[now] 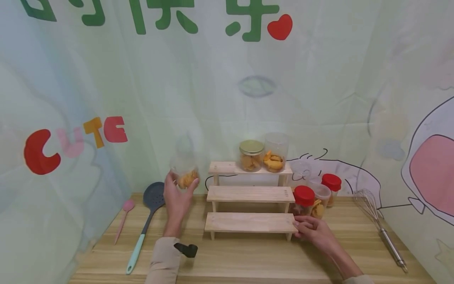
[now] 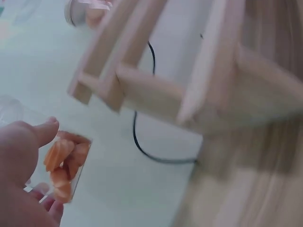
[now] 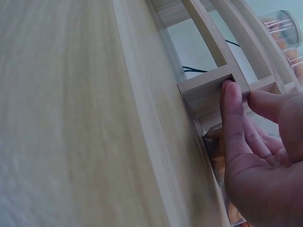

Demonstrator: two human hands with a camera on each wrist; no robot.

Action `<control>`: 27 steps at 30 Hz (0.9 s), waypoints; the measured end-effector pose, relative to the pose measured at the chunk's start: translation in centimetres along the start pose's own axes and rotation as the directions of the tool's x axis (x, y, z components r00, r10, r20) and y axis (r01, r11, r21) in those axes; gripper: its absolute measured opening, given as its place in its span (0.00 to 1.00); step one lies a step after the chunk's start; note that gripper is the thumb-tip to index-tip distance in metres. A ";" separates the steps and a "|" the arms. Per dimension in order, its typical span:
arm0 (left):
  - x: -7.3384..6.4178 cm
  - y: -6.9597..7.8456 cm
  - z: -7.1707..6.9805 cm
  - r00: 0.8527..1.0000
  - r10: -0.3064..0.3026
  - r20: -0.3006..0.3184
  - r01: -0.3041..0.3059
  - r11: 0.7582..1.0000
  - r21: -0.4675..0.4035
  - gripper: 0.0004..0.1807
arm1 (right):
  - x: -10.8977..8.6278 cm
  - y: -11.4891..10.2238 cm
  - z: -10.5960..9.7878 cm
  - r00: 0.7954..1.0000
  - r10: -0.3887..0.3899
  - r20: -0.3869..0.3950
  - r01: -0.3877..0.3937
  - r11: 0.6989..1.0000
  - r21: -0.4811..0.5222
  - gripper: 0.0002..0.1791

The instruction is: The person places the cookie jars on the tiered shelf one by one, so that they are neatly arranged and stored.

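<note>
My left hand (image 1: 178, 201) grips a clear jar (image 1: 188, 178) with orange-brown snacks inside, lifted to the left of a three-step wooden shelf (image 1: 250, 222). In the left wrist view the snacks (image 2: 66, 161) show through the jar's side, beyond the thumb. My right hand (image 1: 315, 232) pinches the right end of the shelf's lowest board between thumb and fingers, as the right wrist view shows at the board's corner (image 3: 208, 78). On the top step stand a snack jar with a gold lid (image 1: 251, 156) and a clear jar (image 1: 274, 156) without a visible lid.
Right of the shelf cluster two red-lidded jars (image 1: 304, 197) and an open-topped clear jar (image 1: 318, 205). A whisk (image 1: 384, 232) lies at far right. At left lie a slotted skimmer (image 1: 149, 213) and a small pink spoon (image 1: 125, 215). A printed cloth (image 1: 213, 86) hangs behind.
</note>
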State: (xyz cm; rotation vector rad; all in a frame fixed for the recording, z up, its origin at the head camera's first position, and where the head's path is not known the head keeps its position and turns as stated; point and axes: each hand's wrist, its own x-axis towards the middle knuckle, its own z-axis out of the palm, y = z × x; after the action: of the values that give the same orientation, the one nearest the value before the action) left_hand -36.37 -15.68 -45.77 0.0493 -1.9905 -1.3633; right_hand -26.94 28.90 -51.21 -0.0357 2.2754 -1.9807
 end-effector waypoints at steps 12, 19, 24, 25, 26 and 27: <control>0.7 5.8 1.6 0.994 0.112 -0.017 -0.113 0.976 -0.185 0.49 | 0.0 0.1 0.0 1.000 -0.001 -0.001 0.001 1.000 -0.001 0.33; 1.3 7.7 3.5 0.988 0.076 0.134 -0.053 0.985 -0.167 0.47 | 0.1 0.1 0.0 1.000 -0.017 0.012 0.017 1.000 0.004 0.33; 1.0 8.3 5.6 0.980 0.048 0.192 -0.022 0.990 -0.136 0.44 | -0.1 -0.1 0.0 1.000 -0.010 0.015 0.010 1.000 0.015 0.33; 0.9 8.5 5.9 0.979 0.039 0.200 -0.013 0.991 -0.133 0.43 | -0.2 -0.2 0.0 1.000 -0.013 0.019 0.013 1.000 0.016 0.33; 0.8 8.6 6.2 0.977 0.032 0.210 -0.003 0.991 -0.136 0.43 | -0.2 -0.2 0.1 1.000 -0.014 0.019 0.014 1.000 0.018 0.33; 0.7 8.7 6.5 0.976 0.024 0.217 0.008 0.990 -0.144 0.43 | -0.2 -0.2 0.1 1.000 -0.012 0.016 0.012 1.000 0.020 0.33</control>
State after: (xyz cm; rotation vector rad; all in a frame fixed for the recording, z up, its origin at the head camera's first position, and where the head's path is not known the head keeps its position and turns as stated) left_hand -37.63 -6.92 -39.44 -0.1825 -2.0597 -1.5604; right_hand -26.73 28.79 -51.04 -0.0635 2.2507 -2.0007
